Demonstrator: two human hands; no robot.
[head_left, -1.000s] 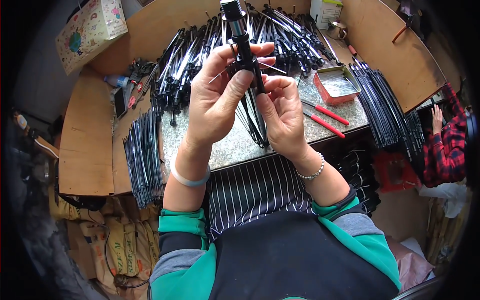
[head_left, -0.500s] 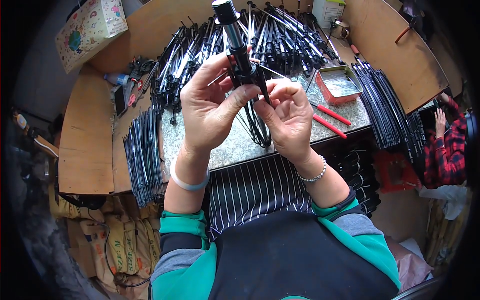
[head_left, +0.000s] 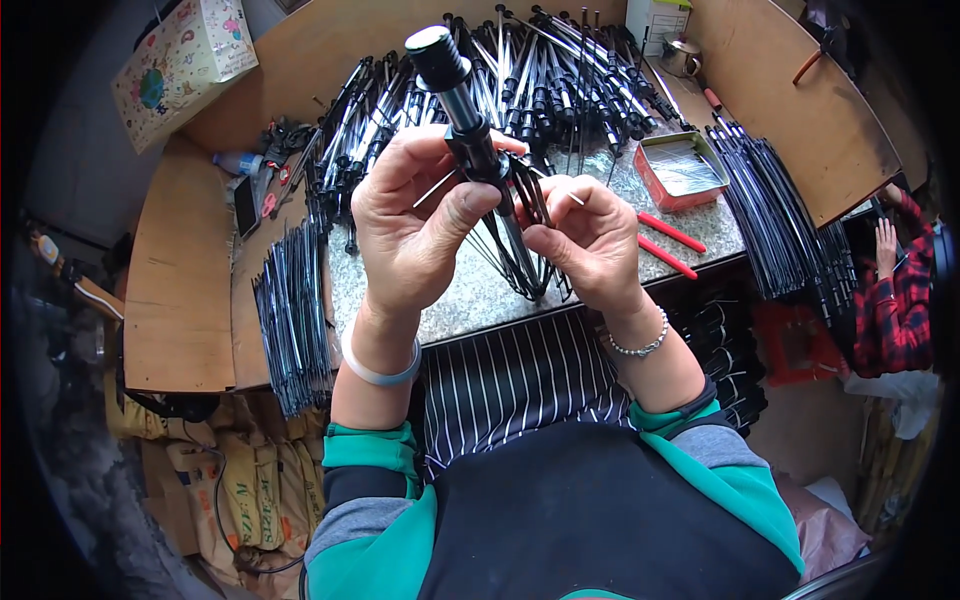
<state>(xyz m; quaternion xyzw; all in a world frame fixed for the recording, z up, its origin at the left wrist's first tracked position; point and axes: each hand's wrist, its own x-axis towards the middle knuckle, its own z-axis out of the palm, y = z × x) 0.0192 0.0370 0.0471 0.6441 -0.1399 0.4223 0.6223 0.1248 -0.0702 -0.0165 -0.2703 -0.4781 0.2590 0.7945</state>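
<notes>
While gripping the umbrella frame point(head_left: 478, 158) between thumb and fingers of the left hand point(head_left: 420, 230), pinching its black ribs point(head_left: 528, 195) with the right hand point(head_left: 595, 250). Holding it tilted above the table point(head_left: 460, 307), left of the red-handled pliers point(head_left: 672, 231) near the front edge, before the frame pile point(head_left: 590, 80) along the back edge.

Speckled grey tabletop point(head_left: 455, 312) between brown wooden panels point(head_left: 180, 290), with dull beige floor point(head_left: 808, 430) at lower right.
</notes>
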